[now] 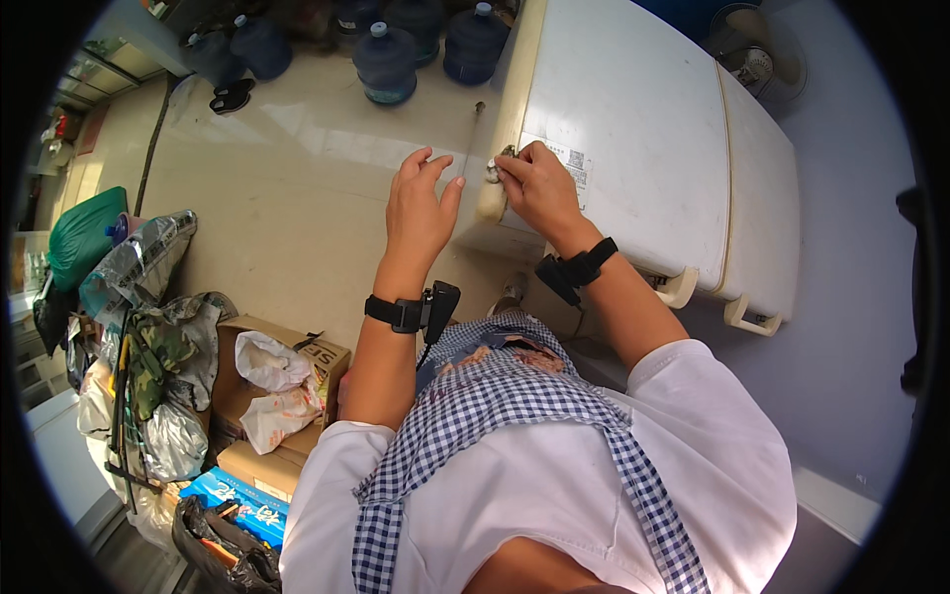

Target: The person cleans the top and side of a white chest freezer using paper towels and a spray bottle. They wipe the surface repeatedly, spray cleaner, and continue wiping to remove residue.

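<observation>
My right hand (pixel 543 182) is at the beige edge strip (pixel 510 96) of a white two-section refrigerator (pixel 631 126). Its thumb and fingertips are pinched on a small grey-white lump (pixel 492 171); the material is too small to make out. A printed label (pixel 582 169) bearing writing and a code is stuck on the white panel, partly behind that hand. To the left of it, my left hand (pixel 423 194) hangs above the tiled floor with fingers apart, holding nothing. Each wrist wears a black strap with a small black device.
Several large water bottles (pixel 384 63) stand on the floor at the back, near black slippers (pixel 231 96). At lower left are an open cardboard box (pixel 338 360) with plastic bags, a camouflage cloth (pixel 159 353) and a green bag (pixel 89 237). Refrigerator handles (pixel 679 289) jut out at right.
</observation>
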Demonstrator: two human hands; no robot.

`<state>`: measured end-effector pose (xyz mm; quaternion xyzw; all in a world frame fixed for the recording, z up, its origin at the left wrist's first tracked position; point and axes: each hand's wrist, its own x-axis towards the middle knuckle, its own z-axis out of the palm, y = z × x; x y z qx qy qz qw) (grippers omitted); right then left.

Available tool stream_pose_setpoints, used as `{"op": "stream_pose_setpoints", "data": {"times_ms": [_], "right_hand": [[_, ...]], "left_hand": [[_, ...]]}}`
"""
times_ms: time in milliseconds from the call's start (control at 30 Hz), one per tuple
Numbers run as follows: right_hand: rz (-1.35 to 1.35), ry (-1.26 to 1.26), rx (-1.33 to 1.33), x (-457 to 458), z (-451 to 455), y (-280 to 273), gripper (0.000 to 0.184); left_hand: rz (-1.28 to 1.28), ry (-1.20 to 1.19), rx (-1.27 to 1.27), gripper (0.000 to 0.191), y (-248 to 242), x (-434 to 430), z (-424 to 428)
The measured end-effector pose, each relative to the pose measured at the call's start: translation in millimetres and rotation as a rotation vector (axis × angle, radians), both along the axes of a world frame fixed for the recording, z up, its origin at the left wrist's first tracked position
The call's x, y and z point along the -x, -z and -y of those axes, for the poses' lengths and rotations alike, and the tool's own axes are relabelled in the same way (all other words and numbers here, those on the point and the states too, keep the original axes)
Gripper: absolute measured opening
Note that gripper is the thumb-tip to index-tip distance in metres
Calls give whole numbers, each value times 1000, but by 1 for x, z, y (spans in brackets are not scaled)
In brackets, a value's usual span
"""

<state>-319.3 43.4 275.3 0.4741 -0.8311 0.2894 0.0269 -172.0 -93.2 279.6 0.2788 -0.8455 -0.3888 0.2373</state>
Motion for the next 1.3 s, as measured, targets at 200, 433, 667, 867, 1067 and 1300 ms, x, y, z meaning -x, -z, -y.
{"op": "stream_pose_setpoints", "data": {"times_ms": [200,433,667,867,1067,1300], "right_hand": [[-21,51,-49,-54,-17,-7,21],[-10,133,-95,27,20,-6,19],[-78,303,-169,138,94,3,16],[-12,253,-111,59,54,0,18],[12,400,25,-80,7,0,23],[-186,547,-1,-115,21,16,25]], "left_hand": [[-1,24,-14,35,-2,3,9],[40,-7,26,34,1,21,30],[63,1,66,36,-8,35,48],[65,165,37,35,-7,65,54],[68,406,62,34,3,80,77],[74,587,119,34,0,61,115]]}}
